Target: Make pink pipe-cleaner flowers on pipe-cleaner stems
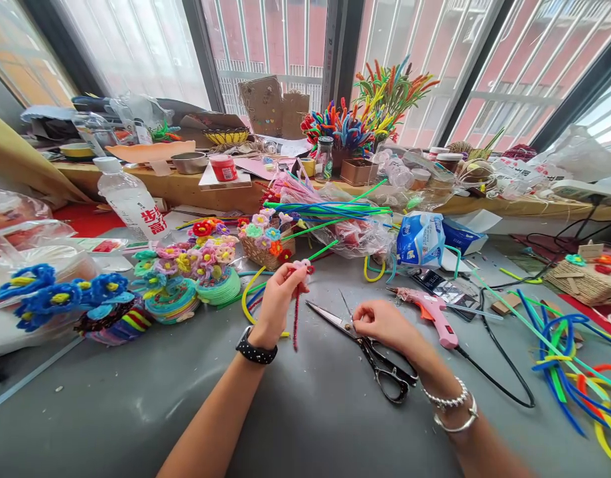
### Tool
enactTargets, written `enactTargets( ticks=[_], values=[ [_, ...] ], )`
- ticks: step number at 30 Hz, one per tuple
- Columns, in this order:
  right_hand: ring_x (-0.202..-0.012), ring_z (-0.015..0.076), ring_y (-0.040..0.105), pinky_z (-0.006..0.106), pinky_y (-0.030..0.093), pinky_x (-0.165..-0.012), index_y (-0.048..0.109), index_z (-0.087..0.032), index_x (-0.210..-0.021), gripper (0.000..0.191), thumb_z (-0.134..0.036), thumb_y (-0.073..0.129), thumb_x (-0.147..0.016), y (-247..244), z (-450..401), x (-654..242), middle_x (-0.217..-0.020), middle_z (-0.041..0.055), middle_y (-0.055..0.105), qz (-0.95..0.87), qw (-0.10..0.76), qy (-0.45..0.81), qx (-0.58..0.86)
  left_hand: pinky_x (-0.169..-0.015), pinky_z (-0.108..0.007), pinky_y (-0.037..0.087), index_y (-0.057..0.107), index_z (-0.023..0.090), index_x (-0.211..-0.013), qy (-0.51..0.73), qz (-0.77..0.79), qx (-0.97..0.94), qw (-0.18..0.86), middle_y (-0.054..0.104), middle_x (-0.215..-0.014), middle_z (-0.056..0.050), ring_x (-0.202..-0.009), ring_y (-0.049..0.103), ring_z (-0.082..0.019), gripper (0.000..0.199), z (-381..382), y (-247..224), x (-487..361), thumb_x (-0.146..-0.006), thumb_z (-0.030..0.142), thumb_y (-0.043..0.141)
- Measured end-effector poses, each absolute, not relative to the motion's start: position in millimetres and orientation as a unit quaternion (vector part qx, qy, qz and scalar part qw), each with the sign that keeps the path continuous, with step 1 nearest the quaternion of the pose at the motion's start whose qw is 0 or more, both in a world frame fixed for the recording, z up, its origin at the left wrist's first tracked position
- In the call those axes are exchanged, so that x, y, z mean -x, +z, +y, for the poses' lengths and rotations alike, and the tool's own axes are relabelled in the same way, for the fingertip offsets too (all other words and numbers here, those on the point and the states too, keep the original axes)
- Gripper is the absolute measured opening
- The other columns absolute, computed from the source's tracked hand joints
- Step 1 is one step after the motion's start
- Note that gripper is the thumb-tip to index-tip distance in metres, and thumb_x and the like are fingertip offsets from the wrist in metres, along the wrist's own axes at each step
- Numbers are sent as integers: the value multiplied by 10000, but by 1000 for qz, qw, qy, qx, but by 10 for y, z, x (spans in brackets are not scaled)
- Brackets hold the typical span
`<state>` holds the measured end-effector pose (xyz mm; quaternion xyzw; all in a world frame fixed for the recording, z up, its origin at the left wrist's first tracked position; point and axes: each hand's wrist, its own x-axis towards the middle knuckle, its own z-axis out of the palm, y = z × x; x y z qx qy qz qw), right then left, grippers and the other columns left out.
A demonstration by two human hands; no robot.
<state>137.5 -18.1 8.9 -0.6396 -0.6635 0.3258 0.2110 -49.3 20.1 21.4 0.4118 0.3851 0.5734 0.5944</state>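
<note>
My left hand (276,299) is raised over the grey table, its fingers pinched on a dark red pipe cleaner (296,325) whose free end hangs down. A small pale pink and red piece (304,265) shows at those fingertips. My right hand (387,325) is closed in a pinch above the scissors (332,320). From its fingertips a thin dark strand (345,304), like a wire, sticks up and to the left. Slightly parted, the scissors lie on the table with their black handles toward me. Beyond my right hand rests a pink glue gun (432,312).
At left stand pipe-cleaner flower pots (218,285), blue flowers (61,292) and a bottle (131,199). Green pipe cleaners (330,211) on plastic wrap lie behind my hands. A phone (447,292), a tissue pack (419,239), a black cable (504,372) and loose coloured pipe cleaners (558,345) are at right.
</note>
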Motion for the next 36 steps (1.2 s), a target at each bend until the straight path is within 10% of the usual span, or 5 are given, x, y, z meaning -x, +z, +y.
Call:
enactTargets(
  ticks=[5,10,21,36],
  values=[
    [-749,172,520,284,403,-666,543,-156,-667,124,-260,509,-609,-149,-50,-1498,-850,80,582,-599,345,276,668,-605,-198,420,587,149,-716,479,394,-473,626,581,-738,2,-618,486,-73,154,140,191,408,-656,287,622],
    [-741,140,551,270,431,-675,535,-168,-730,207,-341,591,-630,-102,-141,-1352,-917,67,609,-401,549,529,509,-557,-207,385,632,118,-698,374,406,-568,609,545,-592,2,-553,464,-80,225,115,137,347,-657,338,616],
    [-542,78,430,195,340,-518,549,-151,-567,245,-351,687,-590,-249,-183,-1179,-537,-44,496,-365,602,499,505,-599,-240,428,599,118,-756,347,390,-564,641,601,-650,-17,-590,533,-108,261,96,44,301,-606,320,666],
    [-662,118,462,209,365,-561,582,-148,-609,200,-318,577,-713,-155,-259,-1181,-697,12,506,-527,546,401,513,-552,-223,415,535,125,-656,370,389,-550,640,572,-577,13,-536,509,-85,205,62,92,272,-637,297,643]
  ],
)
